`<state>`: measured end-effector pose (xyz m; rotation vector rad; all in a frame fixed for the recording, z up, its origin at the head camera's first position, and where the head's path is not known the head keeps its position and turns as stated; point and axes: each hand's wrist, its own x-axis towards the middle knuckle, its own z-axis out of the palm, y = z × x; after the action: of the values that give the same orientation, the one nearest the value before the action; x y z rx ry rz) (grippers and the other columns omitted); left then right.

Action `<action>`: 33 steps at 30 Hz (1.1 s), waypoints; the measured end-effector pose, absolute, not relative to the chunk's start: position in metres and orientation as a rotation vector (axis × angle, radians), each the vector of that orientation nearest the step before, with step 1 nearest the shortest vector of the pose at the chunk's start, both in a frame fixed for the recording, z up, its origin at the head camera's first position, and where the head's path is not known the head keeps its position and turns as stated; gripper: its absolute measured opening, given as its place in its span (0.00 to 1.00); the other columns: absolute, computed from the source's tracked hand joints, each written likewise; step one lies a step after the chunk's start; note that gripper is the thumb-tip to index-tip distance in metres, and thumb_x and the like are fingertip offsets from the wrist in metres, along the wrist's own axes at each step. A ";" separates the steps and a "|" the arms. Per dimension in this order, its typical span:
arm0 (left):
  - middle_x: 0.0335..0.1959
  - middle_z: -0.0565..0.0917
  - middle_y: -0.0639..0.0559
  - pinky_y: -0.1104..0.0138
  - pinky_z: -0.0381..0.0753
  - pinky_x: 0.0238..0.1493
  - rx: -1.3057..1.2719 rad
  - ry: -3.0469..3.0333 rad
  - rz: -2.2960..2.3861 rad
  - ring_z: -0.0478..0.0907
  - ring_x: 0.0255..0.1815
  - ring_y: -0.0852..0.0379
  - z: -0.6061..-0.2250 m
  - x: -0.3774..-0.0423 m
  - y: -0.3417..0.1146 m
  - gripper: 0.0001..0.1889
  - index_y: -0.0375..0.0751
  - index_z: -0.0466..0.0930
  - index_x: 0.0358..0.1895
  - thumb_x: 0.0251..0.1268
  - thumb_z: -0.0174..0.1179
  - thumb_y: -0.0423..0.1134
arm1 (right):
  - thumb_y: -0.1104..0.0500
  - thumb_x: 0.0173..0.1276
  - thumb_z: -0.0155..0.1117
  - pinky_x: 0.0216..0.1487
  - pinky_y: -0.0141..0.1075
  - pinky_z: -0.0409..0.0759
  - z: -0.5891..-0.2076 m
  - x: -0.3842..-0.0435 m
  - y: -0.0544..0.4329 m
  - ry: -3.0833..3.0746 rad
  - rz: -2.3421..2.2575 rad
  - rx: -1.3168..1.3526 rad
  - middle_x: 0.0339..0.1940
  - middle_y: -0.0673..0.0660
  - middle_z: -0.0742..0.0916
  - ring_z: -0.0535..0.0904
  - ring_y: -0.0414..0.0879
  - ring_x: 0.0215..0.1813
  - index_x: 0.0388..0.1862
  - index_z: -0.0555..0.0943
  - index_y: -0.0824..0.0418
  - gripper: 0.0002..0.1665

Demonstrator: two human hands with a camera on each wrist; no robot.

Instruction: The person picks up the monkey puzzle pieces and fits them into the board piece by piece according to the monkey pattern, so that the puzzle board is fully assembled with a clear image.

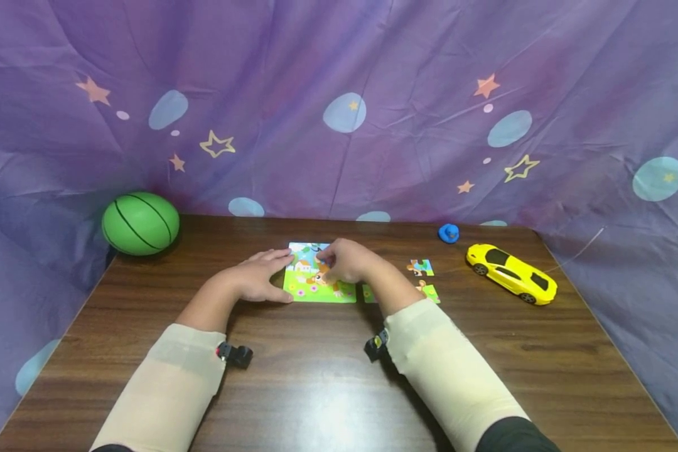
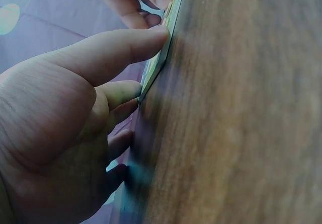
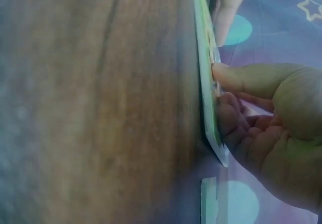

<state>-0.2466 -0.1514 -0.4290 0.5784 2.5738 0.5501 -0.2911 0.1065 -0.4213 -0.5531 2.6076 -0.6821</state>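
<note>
- On the dark brown wood-grain table [image 1: 294, 389], in front of a purple star-patterned cloth [image 1: 282, 176], lies the flat rectangular cartoon jigsaw picture [image 1: 316, 291], with green ground and blue sky.
- Along its left edge, the left hand [image 1: 258, 277] has thumb and fingers spread wide, tips meeting the rim.
- Over its upper right part, the right hand [image 1: 350, 262] has its thumb and forefinger close together, the other fingers curled; whether a piece sits between them, I cannot tell.
- To the right lie a small blue-and-green jigsaw piece [image 1: 422, 268] and, nearer the person, a green-edged jigsaw piece [image 1: 431, 293]; the right forearm hides part of that area.
- The step in hand looks like fitting or pressing a piece; the left hand's brace should stop the picture sliding left.
- To do it well, line up tabs and printed outlines first, then press straight down, flat-fingered and evenly.
- A sideways shove could lift neighbouring joints; if a tab resists, better to raise and turn the piece than force it.
</note>
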 end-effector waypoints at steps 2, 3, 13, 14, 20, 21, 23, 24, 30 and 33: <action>0.92 0.46 0.50 0.32 0.46 0.87 0.581 2.576 0.551 0.39 0.92 0.35 -0.429 -0.246 -0.151 0.54 0.51 0.50 0.89 0.66 0.68 0.64 | 0.58 0.65 0.79 0.62 0.43 0.85 -0.421 -0.290 0.112 2.620 -0.722 -0.585 0.51 0.54 0.90 0.84 0.47 0.53 0.71 0.84 0.56 0.34; 0.92 0.46 0.50 0.32 0.46 0.87 0.580 2.578 0.551 0.39 0.92 0.35 -0.430 -0.246 -0.151 0.54 0.51 0.50 0.89 0.66 0.68 0.63 | 0.58 0.66 0.79 0.61 0.42 0.85 -0.421 -0.290 0.116 2.625 -0.764 -0.594 0.51 0.54 0.90 0.84 0.47 0.53 0.71 0.83 0.56 0.33; 0.92 0.46 0.50 0.32 0.45 0.87 0.574 2.582 0.550 0.38 0.92 0.35 -0.430 -0.245 -0.151 0.54 0.52 0.49 0.89 0.66 0.68 0.63 | 0.53 0.71 0.75 0.64 0.49 0.85 -0.400 -0.278 0.187 2.687 -1.032 -0.534 0.57 0.59 0.90 0.87 0.52 0.59 0.73 0.81 0.56 0.32; 0.92 0.46 0.50 0.32 0.45 0.87 0.576 2.583 0.551 0.39 0.92 0.35 -0.430 -0.245 -0.152 0.54 0.52 0.49 0.89 0.66 0.68 0.63 | 0.53 0.72 0.75 0.65 0.51 0.85 -0.399 -0.277 0.195 2.699 -1.025 -0.523 0.58 0.59 0.90 0.87 0.53 0.59 0.73 0.81 0.56 0.32; 0.92 0.47 0.49 0.32 0.45 0.87 0.584 2.587 0.555 0.40 0.92 0.35 -0.430 -0.245 -0.152 0.55 0.51 0.50 0.89 0.65 0.69 0.63 | 0.51 0.74 0.72 0.63 0.52 0.87 -0.399 -0.271 0.247 2.749 -1.019 -0.411 0.62 0.62 0.89 0.87 0.58 0.61 0.75 0.79 0.57 0.33; 0.92 0.47 0.49 0.32 0.46 0.87 0.582 2.587 0.556 0.40 0.92 0.35 -0.431 -0.245 -0.152 0.55 0.51 0.50 0.89 0.65 0.69 0.63 | 0.51 0.75 0.72 0.62 0.51 0.87 -0.400 -0.270 0.255 2.756 -1.018 -0.391 0.62 0.62 0.89 0.87 0.58 0.62 0.75 0.78 0.58 0.33; 0.92 0.47 0.49 0.32 0.46 0.87 0.578 2.586 0.558 0.40 0.92 0.35 -0.431 -0.245 -0.152 0.55 0.51 0.50 0.89 0.65 0.69 0.63 | 0.51 0.75 0.71 0.62 0.50 0.87 -0.402 -0.270 0.268 2.763 -1.018 -0.352 0.63 0.63 0.89 0.86 0.59 0.63 0.76 0.77 0.60 0.34; 0.92 0.47 0.49 0.32 0.46 0.87 0.577 2.586 0.557 0.40 0.92 0.35 -0.431 -0.245 -0.152 0.55 0.51 0.50 0.89 0.65 0.69 0.63 | 0.51 0.76 0.71 0.63 0.51 0.87 -0.404 -0.270 0.274 2.762 -1.019 -0.334 0.63 0.64 0.88 0.86 0.60 0.64 0.77 0.77 0.60 0.34; 0.92 0.48 0.48 0.33 0.47 0.88 0.581 2.585 0.555 0.40 0.92 0.35 -0.430 -0.245 -0.152 0.55 0.50 0.50 0.89 0.65 0.69 0.63 | 0.51 0.75 0.72 0.73 0.57 0.80 -0.419 -0.276 0.296 2.762 -0.982 -0.259 0.66 0.66 0.87 0.83 0.63 0.70 0.77 0.76 0.62 0.36; 0.92 0.47 0.48 0.33 0.46 0.88 0.576 2.583 0.550 0.40 0.92 0.35 -0.429 -0.245 -0.151 0.55 0.51 0.50 0.89 0.65 0.69 0.63 | 0.52 0.75 0.72 0.74 0.58 0.79 -0.423 -0.277 0.300 2.751 -0.961 -0.242 0.68 0.67 0.86 0.82 0.64 0.70 0.76 0.76 0.62 0.35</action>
<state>-0.2453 -0.1514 -0.4287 0.5762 2.5834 0.5503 -0.2770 0.3000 -0.4234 -0.2421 2.7509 -0.9611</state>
